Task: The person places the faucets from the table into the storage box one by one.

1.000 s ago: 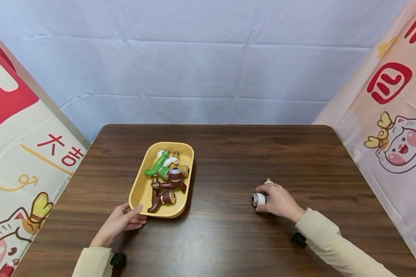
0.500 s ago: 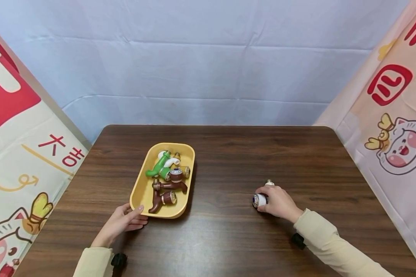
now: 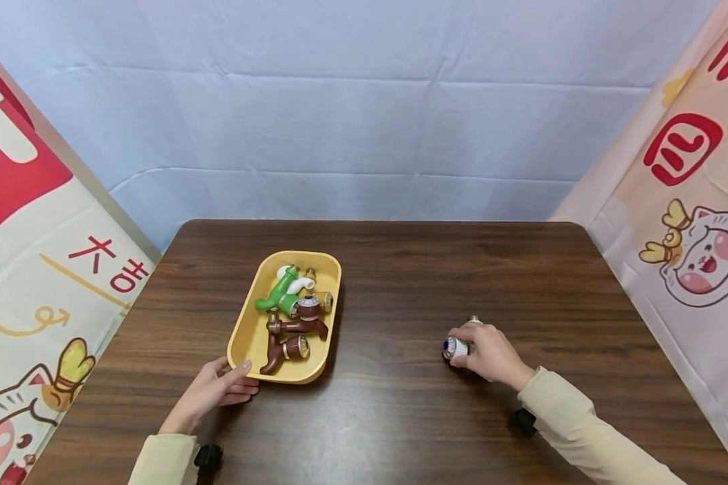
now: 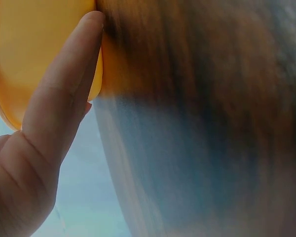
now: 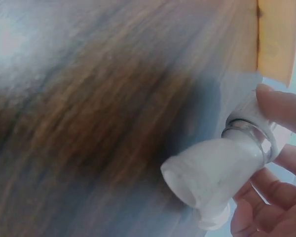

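Observation:
A yellow tray [image 3: 253, 335] sits on the left of the table. My left hand [image 3: 215, 387] grips its near left corner, thumb over the rim and fingers outside below. Inside lie a green tap [image 3: 276, 291], a white tap [image 3: 299, 285], a yellow tap [image 3: 325, 300] and two brown taps [image 3: 274, 350]. Off to the right, my right hand [image 3: 493, 353] holds another white tap [image 5: 214, 170] by thumb and fingers. Its ribbed knob [image 3: 459, 348] points left and its threaded end pokes out beyond the fingers. In the right wrist view the spout opening faces the table.
The dark wood table [image 3: 388, 417] stretches between tray and right hand. A pale cloth [image 3: 364, 121] hangs behind its far edge. Printed banners stand at the left [image 3: 42, 283] and right [image 3: 691, 222]. A black wrist strap [image 3: 524, 422] shows below the right sleeve.
The white tap in my right hand has turned slightly, its knob face tipping upward. My left hand keeps its grip on the tray, and the taps inside lie as before.

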The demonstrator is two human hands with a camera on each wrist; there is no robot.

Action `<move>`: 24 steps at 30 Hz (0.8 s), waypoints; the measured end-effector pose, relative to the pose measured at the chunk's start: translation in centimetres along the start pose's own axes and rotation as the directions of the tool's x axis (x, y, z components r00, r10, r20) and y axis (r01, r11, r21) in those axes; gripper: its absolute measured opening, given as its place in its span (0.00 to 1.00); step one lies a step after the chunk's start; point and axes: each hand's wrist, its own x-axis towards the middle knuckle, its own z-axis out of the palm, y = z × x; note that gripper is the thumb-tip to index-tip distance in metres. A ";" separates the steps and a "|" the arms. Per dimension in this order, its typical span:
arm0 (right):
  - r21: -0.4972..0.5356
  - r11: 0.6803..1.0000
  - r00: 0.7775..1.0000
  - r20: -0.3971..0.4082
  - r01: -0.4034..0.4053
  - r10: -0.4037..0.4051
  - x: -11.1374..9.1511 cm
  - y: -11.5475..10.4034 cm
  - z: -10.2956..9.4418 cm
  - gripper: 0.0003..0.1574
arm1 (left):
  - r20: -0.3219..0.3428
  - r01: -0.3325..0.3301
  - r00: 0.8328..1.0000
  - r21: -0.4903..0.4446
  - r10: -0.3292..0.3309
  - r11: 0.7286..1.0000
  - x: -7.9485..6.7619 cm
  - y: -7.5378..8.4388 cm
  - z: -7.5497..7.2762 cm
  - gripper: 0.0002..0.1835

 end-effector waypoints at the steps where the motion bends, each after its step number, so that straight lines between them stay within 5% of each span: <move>1: 0.000 1.000 1.000 -0.009 0.010 -0.010 0.0 0.0 0.0 0.24 | 0.000 0.000 1.000 -0.001 0.000 1.000 0.0 0.0 0.0 0.27; 11: 0.032 0.997 0.992 -0.114 0.065 -0.061 0.2 -0.3 -0.4 0.22 | -0.018 0.006 1.000 -0.002 -0.006 1.000 0.1 -0.1 0.0 0.27; 24: 0.174 0.985 0.980 -0.190 -0.018 0.051 0.6 -1.1 -0.5 0.23 | -0.014 0.002 1.000 0.000 -0.002 1.000 0.2 -0.2 -0.1 0.27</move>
